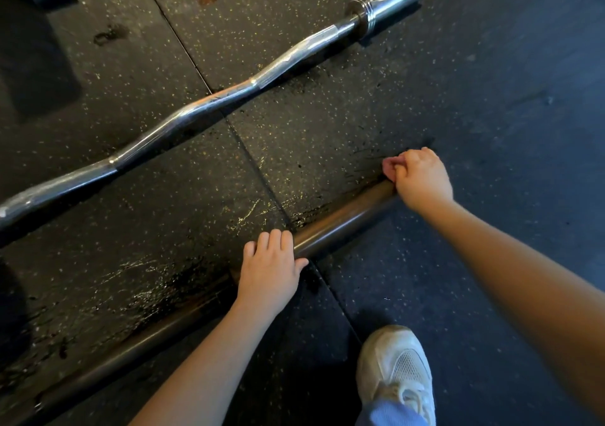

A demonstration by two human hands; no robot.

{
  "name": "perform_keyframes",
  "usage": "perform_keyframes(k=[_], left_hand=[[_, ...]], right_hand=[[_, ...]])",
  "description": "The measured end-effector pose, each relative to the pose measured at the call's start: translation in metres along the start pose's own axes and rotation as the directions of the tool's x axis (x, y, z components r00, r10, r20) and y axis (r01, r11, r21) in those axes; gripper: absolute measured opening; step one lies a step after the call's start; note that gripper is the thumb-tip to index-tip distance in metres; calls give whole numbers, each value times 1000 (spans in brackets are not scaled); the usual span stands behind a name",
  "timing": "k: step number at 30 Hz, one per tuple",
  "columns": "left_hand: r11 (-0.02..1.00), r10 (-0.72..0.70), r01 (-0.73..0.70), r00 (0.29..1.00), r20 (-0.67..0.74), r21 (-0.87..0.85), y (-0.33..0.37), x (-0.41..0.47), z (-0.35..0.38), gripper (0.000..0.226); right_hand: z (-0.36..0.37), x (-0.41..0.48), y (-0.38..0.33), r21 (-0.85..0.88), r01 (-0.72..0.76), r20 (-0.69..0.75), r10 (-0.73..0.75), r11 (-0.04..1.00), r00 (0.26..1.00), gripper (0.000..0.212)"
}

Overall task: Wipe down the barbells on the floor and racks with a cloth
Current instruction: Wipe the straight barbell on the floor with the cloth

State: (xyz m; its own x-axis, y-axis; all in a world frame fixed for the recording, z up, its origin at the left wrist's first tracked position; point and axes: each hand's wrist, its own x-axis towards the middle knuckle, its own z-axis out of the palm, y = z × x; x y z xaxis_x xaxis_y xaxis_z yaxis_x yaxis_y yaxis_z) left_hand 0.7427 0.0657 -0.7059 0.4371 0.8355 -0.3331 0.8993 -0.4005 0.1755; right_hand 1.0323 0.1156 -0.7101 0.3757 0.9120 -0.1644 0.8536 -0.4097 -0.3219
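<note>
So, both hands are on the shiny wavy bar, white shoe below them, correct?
No. The head view shows the left hand and right hand on the dark straight bar; the shiny wavy bar lies untouched. The white shoe is there.

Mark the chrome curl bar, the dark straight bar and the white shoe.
chrome curl bar (209,102): head view, middle of its wavy shaft.
dark straight bar (343,218): head view, bare stretch of its shaft.
white shoe (407,366): head view, mesh top.
</note>
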Motion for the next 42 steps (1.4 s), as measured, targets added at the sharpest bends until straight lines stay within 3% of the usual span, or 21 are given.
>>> perform_keyframes(k=[2, 5, 7, 9, 12, 16, 18, 20, 22, 24, 28, 31, 35, 39, 42], left_hand=[[1000, 6, -6, 1000, -12, 2, -1, -1, 1, 53], [1000, 21, -21, 1000, -20, 16, -1, -2, 0, 54], [1000, 17, -16, 1000, -21, 11, -1, -4, 0, 56], [999, -11, 12, 1000, -4, 30, -1, -9, -1, 60], [993, -54, 53, 999, 8, 101, -13, -25, -3, 62], [982, 59, -48, 997, -55, 181, -39, -32, 13, 63], [979, 94, -82, 994, -60, 186, -42, -28, 14, 62], [979, 109, -98, 993, -49, 178, -43, -26, 11, 60], [979, 127, -119, 991, -40, 164, -47, -22, 7, 58], [981, 148, -143, 989, -30, 133, -54, -16, 3, 59], [985, 119, -110, 991, -59, 132, -62, -9, 1, 66], [987, 45, -33, 996, -75, 156, -58, -12, 1, 66], [988, 92, -84, 994, -59, 127, -65, -9, 3, 63], [993, 98, -98, 995, 4, 73, -73, 0, -5, 70], [996, 27, -18, 994, -109, 85, -75, -3, -7, 67]], right_hand=[[3, -15, -15, 50, 36, 16, -36, 998, 999, 23], [2, -46, -22, 130, 340, 82, -352, 931, 932, 16], [-7, -38, -9, 99, 408, 145, -418, 908, 897, 22], [-12, -15, 9, 45, 291, 170, -294, 956, 940, 26], [-14, 4, 15, 57, 47, 73, -51, 997, 996, 22], [9, -37, -16, 122, 164, -108, -151, 979, 983, 20], [19, -64, -21, 142, 264, -49, -260, 954, 964, 21], [15, -67, -14, 129, 323, 68, -334, 937, 940, 36], [3, -50, 0, 77, 343, 136, -351, 936, 927, 42], [-5, -28, 9, 71, 261, 120, -268, 963, 956, 39], [7, -26, -18, 155, 24, -60, -14, 988, 998, 33], [26, -55, -42, 211, 132, -44, -125, 968, 991, 32], [19, -47, -16, 133, 243, 49, -251, 961, 967, 44], [-1, -12, -3, 157, 41, -7, -40, 987, 999, 41], [0, 0, -18, 170, -79, -73, 93, 982, 993, 35]])
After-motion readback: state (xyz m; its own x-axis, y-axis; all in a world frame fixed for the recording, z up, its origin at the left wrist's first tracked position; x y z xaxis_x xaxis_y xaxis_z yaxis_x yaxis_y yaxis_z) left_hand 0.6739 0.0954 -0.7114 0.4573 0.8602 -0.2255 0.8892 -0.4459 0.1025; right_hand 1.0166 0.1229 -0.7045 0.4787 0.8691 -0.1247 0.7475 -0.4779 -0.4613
